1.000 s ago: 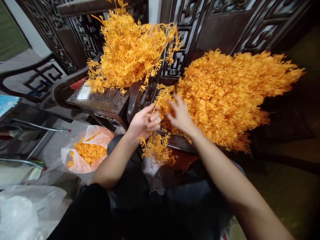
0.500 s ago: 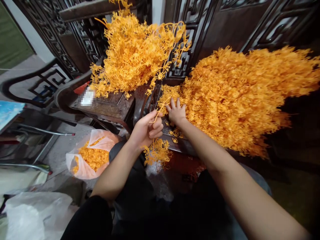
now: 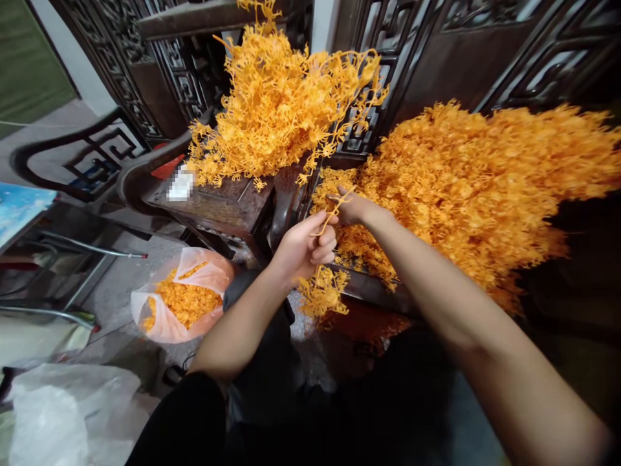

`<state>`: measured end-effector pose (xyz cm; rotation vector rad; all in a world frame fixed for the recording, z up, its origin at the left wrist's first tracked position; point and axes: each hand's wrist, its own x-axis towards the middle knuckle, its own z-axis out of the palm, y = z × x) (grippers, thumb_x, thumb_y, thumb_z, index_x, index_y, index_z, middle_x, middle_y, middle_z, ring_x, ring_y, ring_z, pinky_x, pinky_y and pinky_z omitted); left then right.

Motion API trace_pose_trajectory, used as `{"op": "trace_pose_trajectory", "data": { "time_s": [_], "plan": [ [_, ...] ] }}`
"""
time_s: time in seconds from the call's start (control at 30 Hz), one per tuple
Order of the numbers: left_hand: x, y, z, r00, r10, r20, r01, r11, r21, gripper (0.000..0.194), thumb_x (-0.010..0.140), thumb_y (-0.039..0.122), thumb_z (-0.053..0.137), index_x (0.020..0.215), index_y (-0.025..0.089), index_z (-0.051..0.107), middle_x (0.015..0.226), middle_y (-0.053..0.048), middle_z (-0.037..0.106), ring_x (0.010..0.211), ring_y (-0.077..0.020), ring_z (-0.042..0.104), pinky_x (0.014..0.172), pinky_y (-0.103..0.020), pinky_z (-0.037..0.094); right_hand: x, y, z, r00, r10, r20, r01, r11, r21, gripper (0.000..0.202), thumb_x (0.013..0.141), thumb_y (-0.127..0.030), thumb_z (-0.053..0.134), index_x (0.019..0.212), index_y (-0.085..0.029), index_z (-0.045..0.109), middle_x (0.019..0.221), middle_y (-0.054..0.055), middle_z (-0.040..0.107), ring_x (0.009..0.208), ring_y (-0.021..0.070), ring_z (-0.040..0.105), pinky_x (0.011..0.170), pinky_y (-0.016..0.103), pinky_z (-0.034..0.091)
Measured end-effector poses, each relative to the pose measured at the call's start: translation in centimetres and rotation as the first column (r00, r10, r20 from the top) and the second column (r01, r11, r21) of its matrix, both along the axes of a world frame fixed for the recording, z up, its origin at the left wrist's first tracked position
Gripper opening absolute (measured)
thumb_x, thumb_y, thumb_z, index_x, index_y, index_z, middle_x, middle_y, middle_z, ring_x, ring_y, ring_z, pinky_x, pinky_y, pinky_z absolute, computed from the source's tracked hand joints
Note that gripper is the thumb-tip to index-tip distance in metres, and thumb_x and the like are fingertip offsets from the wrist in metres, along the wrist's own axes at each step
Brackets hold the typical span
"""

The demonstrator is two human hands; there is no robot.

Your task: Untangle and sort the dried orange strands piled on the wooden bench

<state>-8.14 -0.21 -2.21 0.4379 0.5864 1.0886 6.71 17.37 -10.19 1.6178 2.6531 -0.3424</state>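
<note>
My left hand (image 3: pixel 308 246) is closed on a thin orange plastic stem (image 3: pixel 330 219), pinched between thumb and fingers. The stem's forked tip points up and to the right. Below this hand hangs a cluster of frilly orange plastic pieces (image 3: pixel 324 291). My right hand (image 3: pixel 356 208) is just beyond the stem tip, over the left edge of a large heap of similar orange pieces (image 3: pixel 451 175). Its visible fingers look apart and point left; the others are hidden, and I cannot see anything held in them.
On a dark wooden seat (image 3: pixel 213 206) at the back left lies a second orange pile (image 3: pixel 281 103). A pinkish plastic bag (image 3: pixel 167 331) with orange pieces stands on the floor. Clear plastic sheeting (image 3: pixel 63 414) lies lower left, near a metal-legged table (image 3: pixel 24 210). Carved wooden chair backs rise behind.
My right hand has turned from lying spread on the heap to pointing left, close to the stem tip. Loose pieces now cover more of the bench edge. My left hand keeps its stem.
</note>
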Motion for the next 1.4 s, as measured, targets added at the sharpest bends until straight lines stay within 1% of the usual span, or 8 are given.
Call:
{"op": "trace_pose_trajectory", "data": {
  "time_s": [0.27,0.43,0.63,0.87,0.97,1.1,1.2,1.4],
  "plan": [
    [1.3,-0.1,0.2,0.990,0.007,0.140,-0.001,0.999,-0.044,0.016,0.099,0.025,0.055,0.091,0.014,0.064,0.072,0.000,0.050,0.052,-0.0067,0.043,0.047,-0.020,0.033,6.6,-8.6,1.5,0.779,0.155,-0.607,-0.020,0.975,0.223,0.045,0.095,-0.019,0.057,0.138,-0.020,0.068,0.147,0.009,0.064,0.137,0.0293,0.061,0.121,0.052,0.045],
    [2.3,-0.6,0.8,0.990,0.000,0.140,0.006,0.999,-0.041,0.012,0.095,0.021,0.055,0.093,0.014,0.064,0.073,-0.001,0.049,0.054,-0.0081,0.043,0.048,-0.021,0.034,6.8,-6.1,-1.0,0.406,-0.161,-0.900,0.264,0.963,-0.053,0.033,0.082,-0.016,0.065,0.112,-0.017,0.078,0.117,0.011,0.079,0.101,0.0289,0.078,0.096,0.052,0.063],
    [2.9,-0.8,0.7,0.994,-0.009,0.113,0.013,0.999,-0.036,0.015,0.097,0.020,0.051,0.093,0.013,0.064,0.071,0.000,0.048,0.052,-0.0076,0.039,0.047,-0.021,0.030,6.0,-2.3,-0.5,0.033,-0.342,-0.939,0.219,0.919,-0.327,0.023,0.066,-0.013,0.078,0.089,-0.018,0.075,0.098,0.009,0.079,0.089,0.0285,0.078,0.089,0.053,0.067],
    [2.4,-0.7,0.6,0.997,0.021,0.070,-0.020,1.000,-0.015,0.010,0.095,0.021,0.055,0.094,0.014,0.063,0.072,0.000,0.049,0.053,-0.0078,0.039,0.049,-0.021,0.030,6.2,-2.5,0.1,0.183,-0.209,-0.961,0.277,0.949,-0.153,0.031,0.078,-0.031,0.076,0.108,-0.022,0.074,0.154,0.009,0.055,0.130,0.0345,0.064,0.079,0.048,0.070],
    [2.2,-0.5,0.7,0.996,0.053,0.072,-0.054,0.998,0.009,0.009,0.090,0.021,0.058,0.093,0.014,0.062,0.077,-0.002,0.052,0.058,-0.0095,0.044,0.051,-0.022,0.033,6.3,-5.8,1.7,0.264,-0.194,-0.945,0.306,0.946,-0.109,0.039,0.089,-0.053,0.070,0.116,-0.024,0.072,0.143,0.011,0.065,0.125,0.0319,0.067,0.075,0.041,0.069],
    [2.6,-0.3,0.3,0.985,0.144,0.097,-0.150,0.987,0.056,0.029,0.064,0.008,0.055,0.092,0.014,0.060,0.085,-0.006,0.057,0.070,-0.0147,0.055,0.059,-0.025,0.041,6.4,-12.4,4.0,0.352,-0.419,-0.837,-0.058,0.883,-0.467,0.066,0.093,-0.082,0.045,0.110,-0.026,0.075,0.105,0.010,0.078,0.099,0.0282,0.076,0.070,0.038,0.066],
    [3.1,-0.1,-0.2,0.974,0.224,0.045,-0.228,0.965,0.129,0.049,0.050,0.003,0.050,0.096,0.014,0.060,0.095,-0.008,0.062,0.087,-0.0182,0.063,0.068,-0.026,0.046,6.7,-16.0,4.5,0.414,-0.376,-0.829,-0.276,0.816,-0.508,0.055,0.083,-0.076,0.069,0.107,-0.027,0.077,0.097,0.007,0.077,0.090,0.0250,0.075,0.076,0.039,0.065],
    [3.8,-0.1,-1.6,0.938,0.213,-0.275,-0.125,0.945,0.303,0.053,0.065,0.000,0.073,0.113,0.018,0.062,0.115,-0.007,0.069,0.111,-0.0205,0.066,0.091,-0.029,0.050,6.5,-17.2,3.1,0.092,-0.467,-0.880,-0.114,0.872,-0.475,0.038,0.080,-0.059,0.082,0.085,-0.025,0.066,0.078,-0.001,0.060,0.064,0.0150,0.058,0.050,0.030,0.059]
  ]
}}
